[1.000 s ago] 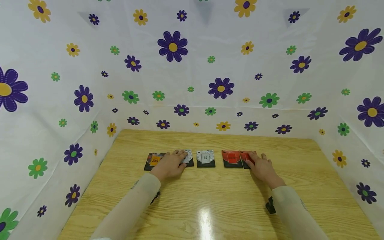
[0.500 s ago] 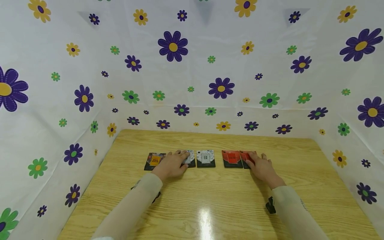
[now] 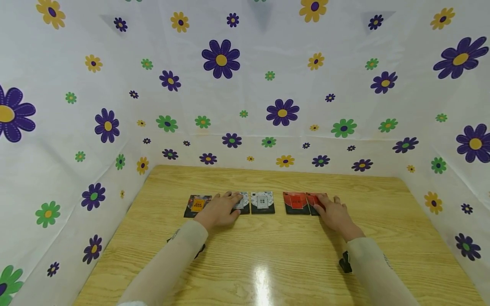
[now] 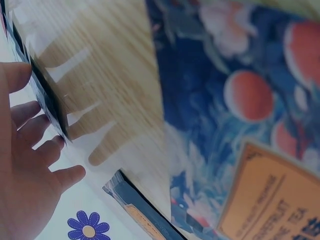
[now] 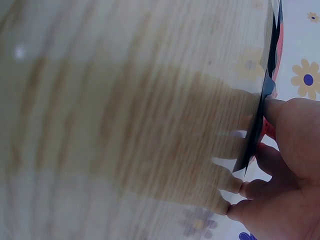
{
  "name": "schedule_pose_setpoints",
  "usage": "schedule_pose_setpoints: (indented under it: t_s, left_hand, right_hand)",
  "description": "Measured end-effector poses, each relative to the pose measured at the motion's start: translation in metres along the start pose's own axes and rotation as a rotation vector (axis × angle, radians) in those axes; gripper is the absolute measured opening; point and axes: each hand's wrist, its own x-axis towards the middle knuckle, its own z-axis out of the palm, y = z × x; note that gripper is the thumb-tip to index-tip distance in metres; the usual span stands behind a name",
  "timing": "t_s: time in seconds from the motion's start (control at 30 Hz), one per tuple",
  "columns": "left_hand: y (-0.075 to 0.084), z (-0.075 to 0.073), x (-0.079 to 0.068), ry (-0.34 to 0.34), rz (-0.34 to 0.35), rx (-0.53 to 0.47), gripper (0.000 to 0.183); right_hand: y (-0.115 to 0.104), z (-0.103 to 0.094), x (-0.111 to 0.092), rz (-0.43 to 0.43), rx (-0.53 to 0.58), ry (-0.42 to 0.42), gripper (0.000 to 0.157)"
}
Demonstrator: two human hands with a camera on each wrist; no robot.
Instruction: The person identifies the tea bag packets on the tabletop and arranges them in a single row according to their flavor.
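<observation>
My left hand (image 3: 220,210) rests on a white-and-black tea packet (image 3: 243,206), covering its left part. Just to its right lies a matching white-and-black tea packet (image 3: 262,202), nearly edge to edge with it. My right hand (image 3: 337,216) touches a red-and-black tea packet (image 3: 312,200) with thumb and fingers. Against that packet's left side lies another red tea packet (image 3: 296,202). An orange-label tea packet (image 3: 197,205) is left of my left hand. In the left wrist view, a fruit-patterned grapefruit tea packet (image 4: 250,95) appears very close; fingertips meet a dark packet edge (image 4: 47,102).
The packets lie in one row across the wooden table (image 3: 245,246). A white flower-patterned cloth (image 3: 245,93) encloses the table at the back and both sides. A dark strapped device (image 3: 345,261) sits at the right wrist.
My left hand has slid slightly right with the white packet under it, narrowing the gap to the second white packet, then stayed put. My right hand has not visibly moved.
</observation>
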Motion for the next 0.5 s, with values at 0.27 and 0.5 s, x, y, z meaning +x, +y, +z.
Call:
schedule_pose_setpoints:
  t_s: [0.27, 0.5]
  left_hand:
    - [0.0029, -0.0012, 0.0006, -0.006, 0.007, -0.008, 0.061]
    - [0.0043, -0.0015, 0.0017, -0.007, 0.005, -0.001, 0.061]
  right_hand:
    - [0.0013, 0.0005, -0.0007, -0.021, 0.007, 0.02, 0.054]
    - [0.001, 0.0007, -0.0007, -0.016, 0.009, 0.017, 0.054]
